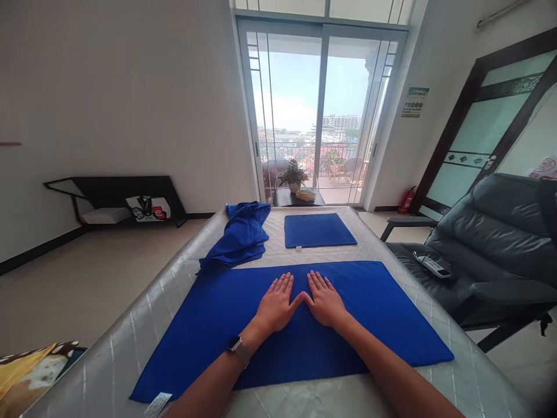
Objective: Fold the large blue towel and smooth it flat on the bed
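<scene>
A blue cloth (365, 307) lies spread out on the mattress (331, 397), with a white label at its near left corner. Flat on the middle of this cloth rests my left hand (276, 303), fingers stretched forward, a watch on the wrist. My right hand (326, 299) lies flat beside it, and the two thumb tips meet. Neither hand grips anything. Beyond the hands is a smaller blue cloth rectangle (319, 230), lying flat with a small tag on its near edge. To its left, a crumpled pile of blue cloth (243, 232) touches the spread cloth's far left corner.
A dark reclining armchair (491, 226) stands close on the right, with a power strip (432, 266) on its seat. Behind the mattress is a small table (281, 198) with a potted plant (294, 174) and a tissue box (305, 195). Patterned fabric (35, 371) shows at lower left.
</scene>
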A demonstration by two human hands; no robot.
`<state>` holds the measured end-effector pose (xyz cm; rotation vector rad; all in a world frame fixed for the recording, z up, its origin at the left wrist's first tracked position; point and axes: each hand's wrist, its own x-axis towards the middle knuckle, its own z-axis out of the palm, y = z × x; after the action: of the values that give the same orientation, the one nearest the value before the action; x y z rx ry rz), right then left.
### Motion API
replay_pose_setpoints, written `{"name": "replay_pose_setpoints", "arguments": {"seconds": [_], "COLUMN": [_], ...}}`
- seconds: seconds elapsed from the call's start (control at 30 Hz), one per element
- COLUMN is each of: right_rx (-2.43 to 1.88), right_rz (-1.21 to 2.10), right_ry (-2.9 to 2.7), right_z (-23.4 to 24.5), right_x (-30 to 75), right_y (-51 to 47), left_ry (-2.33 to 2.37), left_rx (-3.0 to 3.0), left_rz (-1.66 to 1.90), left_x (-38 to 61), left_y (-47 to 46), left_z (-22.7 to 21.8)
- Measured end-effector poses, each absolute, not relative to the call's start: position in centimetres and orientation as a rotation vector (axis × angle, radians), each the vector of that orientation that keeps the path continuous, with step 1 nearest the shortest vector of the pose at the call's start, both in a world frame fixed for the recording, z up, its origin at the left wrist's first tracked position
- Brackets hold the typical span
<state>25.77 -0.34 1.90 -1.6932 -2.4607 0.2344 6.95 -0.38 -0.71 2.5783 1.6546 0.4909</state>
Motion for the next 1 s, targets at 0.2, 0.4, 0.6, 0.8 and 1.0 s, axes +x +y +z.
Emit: {"name": "replay_pose_setpoints", "arguments": {"seconds": [0.2,0.4,0.6,0.8,1.0], "right_rx": [-1.838,-2.038,-2.100,-2.120,-1.706], "right_rz": [0.191,0.026,-0.013,-0.144,-0.016], "right_ry": [-2.380,-2.256,-2.201,-2.097,-2.325], "right_z": [1.6,0.3,-0.9,-0.9,2.2], "right_x": [33.4,43.8,49.2,49.8,36.9], "right_y": [-0.1,-0.5,-0.9,-0.5,0.9], "left_ry": [1.784,2.064,2.214,2.318,1.901], "left_rx": [2.482,2.313,2.195,2.163,2.547], "left_rz": [0.376,0.297,0.352,0.300,0.470], "left_x": [1.2,-10.4,-18.6,-19.1,-6.1], "left_y": [-1.5,-4.0,-7.2,-7.1,-2.3], "left_z": [-0.2,-1.9,-4.0,-2.7,1.4]}}
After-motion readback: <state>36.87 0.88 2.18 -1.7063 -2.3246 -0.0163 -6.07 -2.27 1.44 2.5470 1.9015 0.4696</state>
